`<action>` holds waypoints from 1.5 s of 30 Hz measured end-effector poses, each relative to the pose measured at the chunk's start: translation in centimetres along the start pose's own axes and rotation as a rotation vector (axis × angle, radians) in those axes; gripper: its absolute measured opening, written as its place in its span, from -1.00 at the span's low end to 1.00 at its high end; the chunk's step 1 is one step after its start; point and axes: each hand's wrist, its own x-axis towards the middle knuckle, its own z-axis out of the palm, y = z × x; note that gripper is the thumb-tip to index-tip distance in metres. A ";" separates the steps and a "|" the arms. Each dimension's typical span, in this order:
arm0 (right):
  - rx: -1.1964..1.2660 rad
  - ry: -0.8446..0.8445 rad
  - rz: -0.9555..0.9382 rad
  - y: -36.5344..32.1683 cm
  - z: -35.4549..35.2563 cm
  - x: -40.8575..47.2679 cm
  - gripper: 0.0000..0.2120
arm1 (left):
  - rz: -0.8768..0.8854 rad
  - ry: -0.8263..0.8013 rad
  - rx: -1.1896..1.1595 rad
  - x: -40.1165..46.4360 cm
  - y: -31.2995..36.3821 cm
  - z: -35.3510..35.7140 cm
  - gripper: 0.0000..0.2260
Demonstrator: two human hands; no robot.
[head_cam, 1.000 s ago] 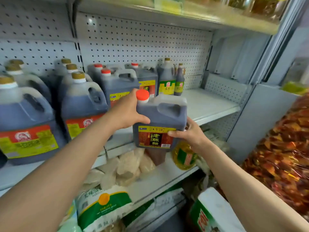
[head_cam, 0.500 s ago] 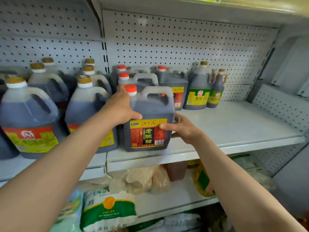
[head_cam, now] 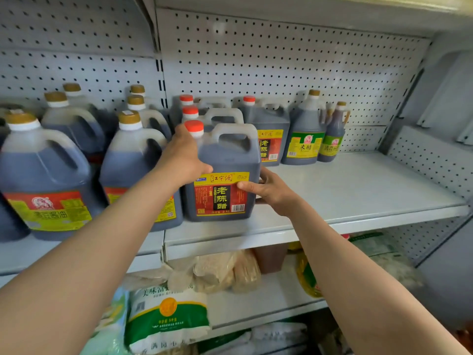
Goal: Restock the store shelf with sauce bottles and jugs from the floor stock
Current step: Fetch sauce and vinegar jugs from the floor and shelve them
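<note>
Landmark: the red-capped vinegar jug is standing upright near the front edge of the white shelf.
Left hand: the left hand is wrapping the jug's left shoulder just below the red cap, fingers curling round the body and gripping it.
Right hand: the right hand is clasping the jug's lower right corner, its thumb lying across the red and yellow label.
Behind the jug: more red-capped jugs are lining up toward the pegboard back wall.
Left of the jug: gold-capped soy sauce jugs are standing in rows, the nearest one just beside it.
Right of the jug, further back: two green-labelled bottles are standing side by side.
Below the jug: bagged goods are lying on the lower shelf.
</note>
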 end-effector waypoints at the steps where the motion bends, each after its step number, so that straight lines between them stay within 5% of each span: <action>1: -0.001 0.009 0.006 -0.1 0.2 -0.2 -0.54 | 0.007 0.011 -0.003 -0.3 -0.1 0.2 -0.20; 6: -0.023 0.150 -0.006 -0.6 1.0 -1.6 -0.47 | 0.097 0.166 -0.075 -2.6 -0.5 2.0 -0.13; 13: -0.174 0.531 0.008 -0.9 2.1 -7.9 -0.26 | 0.480 0.291 -0.170 -5.9 -2.0 4.4 -0.17; 23: -0.639 0.947 0.336 -2.0 9.1 -29.4 -0.39 | 0.755 -0.312 -0.199 -15.3 -3.1 7.8 -0.32; 30: -0.825 1.024 0.860 0.4 20.4 -46.0 -0.25 | 0.920 -0.792 -0.091 -28.9 -5.8 10.6 -0.39; 36: -0.816 1.100 1.091 1.2 28.3 -57.9 -0.23 | 1.146 -0.955 0.004 -40.0 -5.7 10.2 -0.42; 45: -0.685 1.242 1.149 3.4 33.4 -74.3 -0.20 | 1.328 -1.066 0.067 -58.3 -2.5 9.8 -0.38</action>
